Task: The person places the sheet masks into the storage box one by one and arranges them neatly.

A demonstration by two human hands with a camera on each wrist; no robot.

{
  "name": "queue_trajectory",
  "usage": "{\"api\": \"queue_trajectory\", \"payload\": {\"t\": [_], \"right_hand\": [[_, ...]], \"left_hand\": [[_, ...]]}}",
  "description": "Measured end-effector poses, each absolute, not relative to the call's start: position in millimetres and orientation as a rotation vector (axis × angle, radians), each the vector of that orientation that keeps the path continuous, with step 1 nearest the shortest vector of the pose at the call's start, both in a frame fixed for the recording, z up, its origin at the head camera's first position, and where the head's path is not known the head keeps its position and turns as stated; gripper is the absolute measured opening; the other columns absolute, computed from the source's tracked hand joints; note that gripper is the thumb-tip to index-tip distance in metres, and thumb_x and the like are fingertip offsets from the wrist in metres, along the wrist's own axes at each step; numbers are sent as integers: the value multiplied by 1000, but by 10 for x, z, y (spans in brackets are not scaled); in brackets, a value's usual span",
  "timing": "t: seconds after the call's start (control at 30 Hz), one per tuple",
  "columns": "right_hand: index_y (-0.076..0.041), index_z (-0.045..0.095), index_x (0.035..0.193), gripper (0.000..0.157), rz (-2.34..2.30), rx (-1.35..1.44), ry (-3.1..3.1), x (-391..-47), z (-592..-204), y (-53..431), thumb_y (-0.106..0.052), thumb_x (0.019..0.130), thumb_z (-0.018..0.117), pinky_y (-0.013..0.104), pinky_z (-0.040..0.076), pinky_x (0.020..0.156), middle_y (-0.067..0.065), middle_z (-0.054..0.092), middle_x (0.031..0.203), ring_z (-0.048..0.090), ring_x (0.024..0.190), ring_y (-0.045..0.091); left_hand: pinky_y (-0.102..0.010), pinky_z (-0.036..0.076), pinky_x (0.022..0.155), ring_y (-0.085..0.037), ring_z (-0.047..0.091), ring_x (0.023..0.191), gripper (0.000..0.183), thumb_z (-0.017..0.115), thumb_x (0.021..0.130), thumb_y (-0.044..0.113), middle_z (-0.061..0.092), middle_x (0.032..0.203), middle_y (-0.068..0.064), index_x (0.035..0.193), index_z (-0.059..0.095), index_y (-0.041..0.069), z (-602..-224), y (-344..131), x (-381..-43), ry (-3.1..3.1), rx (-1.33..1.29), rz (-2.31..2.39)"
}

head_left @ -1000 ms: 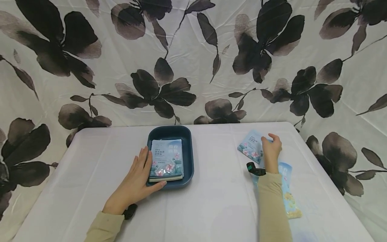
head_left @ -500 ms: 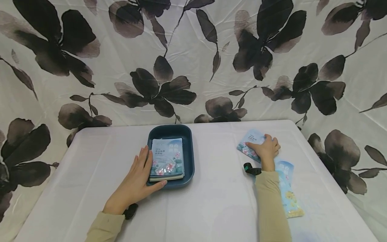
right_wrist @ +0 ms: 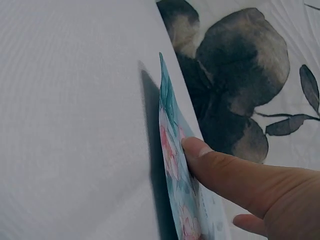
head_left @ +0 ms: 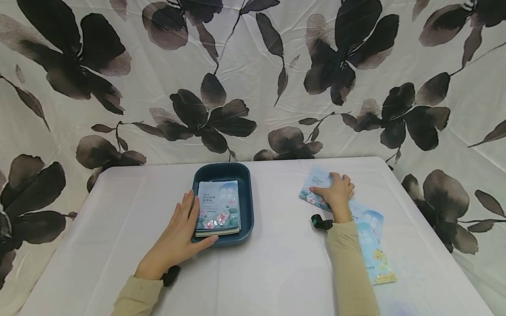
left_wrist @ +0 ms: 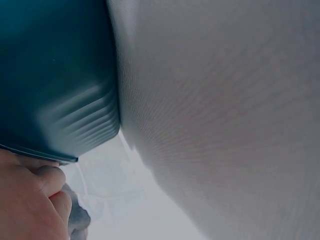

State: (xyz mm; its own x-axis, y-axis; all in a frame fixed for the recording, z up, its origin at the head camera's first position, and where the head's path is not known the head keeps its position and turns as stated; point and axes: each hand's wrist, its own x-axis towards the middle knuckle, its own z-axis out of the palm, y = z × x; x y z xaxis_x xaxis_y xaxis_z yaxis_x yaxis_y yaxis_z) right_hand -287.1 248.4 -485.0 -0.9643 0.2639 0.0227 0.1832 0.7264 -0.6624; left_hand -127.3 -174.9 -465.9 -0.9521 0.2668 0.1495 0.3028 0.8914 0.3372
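Pinching one floral packet (head_left: 315, 186), right hand (head_left: 339, 194); straight-fingered on one blue tray (head_left: 246, 202), left hand (head_left: 182, 232).

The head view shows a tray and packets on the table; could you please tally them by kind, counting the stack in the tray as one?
Tray: 1
Packet stack: 1
Loose packets, one in the right hand: 3 visible
Total: 5, though overlap may hide more
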Motion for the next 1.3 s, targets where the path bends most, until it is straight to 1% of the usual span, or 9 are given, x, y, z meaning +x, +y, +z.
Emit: {"api": "queue_trajectory", "payload": {"t": [0.13,0.3,0.47,0.63,0.83,0.97,1.13,1.23,1.3], "right_hand": [[-1,44,145,91,1047,-314,-2849,-2880,-4849,2408,-40,74,87,64,16,108,32,19,152,16,135,51],[-4,45,145,90,1043,-285,-2878,-2885,-4867,2321,-41,74,87,63,17,108,29,18,154,17,135,50],[-5,45,145,90,1105,-252,-2872,-2901,-4869,2259,-36,73,89,61,20,109,29,20,152,18,133,48],[-6,46,145,90,1169,-240,-2855,-2908,-4871,2256,-31,71,91,58,26,108,30,25,146,23,130,45],[-6,45,145,88,1291,-236,-2812,-2888,-4864,2270,-26,72,90,53,36,108,30,18,146,33,128,44],[-6,50,141,81,1334,-206,-2763,-2898,-4892,2267,-22,73,90,52,35,109,29,17,148,35,128,44],[-1,58,135,70,1349,-138,-2724,-2900,-4917,2264,-17,74,89,53,32,111,30,33,141,39,127,44],[0,61,131,62,1359,-105,-2699,-2905,-4937,2263,-15,76,86,52,32,111,27,43,138,42,127,43],[0,63,129,58,1386,-98,-2674,-2911,-4951,2256,-13,77,85,52,33,111,26,48,139,44,128,42]], "left_hand": [[-55,7,120,-34,-5,151,119,63,83,71,-6,165,-19,158,6,-2,-4663,-1754,-1278,-2953,-448,-545],[-58,10,119,-31,-9,151,119,63,83,70,-5,164,-21,157,6,-3,-4658,-1756,-1281,-2947,-461,-539],[-56,6,120,-30,-10,151,119,63,83,70,-8,165,-18,157,5,-2,-4651,-1754,-1281,-2955,-460,-548],[-53,5,121,-35,-5,151,119,63,83,71,-7,165,-18,157,6,-2,-4650,-1748,-1281,-2957,-457,-545],[-52,4,121,-36,-4,151,118,62,83,70,-7,165,-19,157,7,-3,-4651,-1745,-1274,-2952,-453,-546],[-54,6,121,-34,-6,151,117,62,84,70,-6,165,-19,157,7,-2,-4645,-1742,-1268,-2949,-451,-555],[-57,8,120,-36,-4,151,118,63,83,70,-7,165,-19,158,6,-2,-4636,-1747,-1257,-2952,-452,-558],[-55,6,120,-33,-7,151,118,63,83,70,-7,165,-19,158,5,-1,-4637,-1753,-1256,-2954,-456,-562],[-54,5,121,-31,-9,151,118,62,84,70,-6,164,-19,158,5,-1,-4640,-1754,-1257,-2955,-459,-560]]}}
